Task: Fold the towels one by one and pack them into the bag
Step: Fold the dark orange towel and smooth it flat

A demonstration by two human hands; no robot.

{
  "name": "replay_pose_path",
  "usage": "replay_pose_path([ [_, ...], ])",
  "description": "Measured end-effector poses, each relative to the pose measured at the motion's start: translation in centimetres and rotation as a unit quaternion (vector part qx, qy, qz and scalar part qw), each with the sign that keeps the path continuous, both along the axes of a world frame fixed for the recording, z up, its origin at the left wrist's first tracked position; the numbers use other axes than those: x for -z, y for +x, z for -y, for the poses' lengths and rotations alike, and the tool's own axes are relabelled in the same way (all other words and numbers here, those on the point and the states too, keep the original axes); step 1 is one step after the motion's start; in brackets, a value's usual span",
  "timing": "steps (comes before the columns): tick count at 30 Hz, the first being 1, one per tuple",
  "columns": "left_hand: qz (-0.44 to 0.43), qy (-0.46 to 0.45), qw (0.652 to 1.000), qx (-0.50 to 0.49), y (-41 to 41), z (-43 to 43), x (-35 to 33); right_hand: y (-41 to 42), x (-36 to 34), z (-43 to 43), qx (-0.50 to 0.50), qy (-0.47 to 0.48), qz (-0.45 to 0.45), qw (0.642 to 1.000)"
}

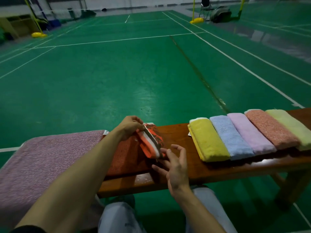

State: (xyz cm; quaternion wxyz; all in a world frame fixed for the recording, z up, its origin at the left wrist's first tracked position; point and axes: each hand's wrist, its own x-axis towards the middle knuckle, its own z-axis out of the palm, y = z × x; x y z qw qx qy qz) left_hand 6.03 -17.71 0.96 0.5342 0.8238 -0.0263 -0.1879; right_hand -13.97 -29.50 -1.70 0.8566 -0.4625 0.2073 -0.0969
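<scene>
The left hand [130, 126] pinches the far end of an orange, black and white fabric bundle [150, 140] lying mid brown wooden tabletop [175, 133]. The right hand [176, 165], fingers spread, holds nothing beside its near end. Bare wood separates the bundle from a folded yellow towel [208, 140]. The pale green folded towel [291, 125] runs off-frame.

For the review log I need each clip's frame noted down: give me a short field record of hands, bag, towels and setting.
setting: wooden bench on a green sports court
left hand: grips the far end of the orange bag
right hand: open, fingers spread at the bag's near end
folded towels: five in a row at right
other towels: mauve towel spread at left; red towel next to the bag
</scene>
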Motion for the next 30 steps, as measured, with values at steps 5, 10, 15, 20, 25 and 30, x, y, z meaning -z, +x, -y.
replay_pose_path([
  [5,0.019,0.056,0.998,-0.034,1.2,-4.4,-0.3,0.5,0.0,-5.8,-0.058,-0.058,0.016,0.996],
  [10,0.039,0.100,0.994,-0.033,1.8,-8.5,0.0,1.5,-0.1,-11.0,-0.132,-0.056,0.004,0.990],
  [15,0.050,0.120,0.991,-0.043,2.5,-11.0,1.1,3.1,0.7,-14.2,-0.157,-0.036,-0.020,0.987],
  [20,0.080,0.156,0.984,-0.035,3.1,-12.3,2.3,3.7,1.4,-15.7,-0.164,-0.024,-0.031,0.986],
  [25,0.148,0.280,0.948,0.027,2.7,-12.5,2.4,3.7,1.4,-15.6,-0.186,-0.036,-0.047,0.981],
  [30,0.362,0.285,0.868,0.182,1.6,-10.2,1.8,4.6,-1.0,-11.8,-0.078,-0.273,0.025,0.959],
])
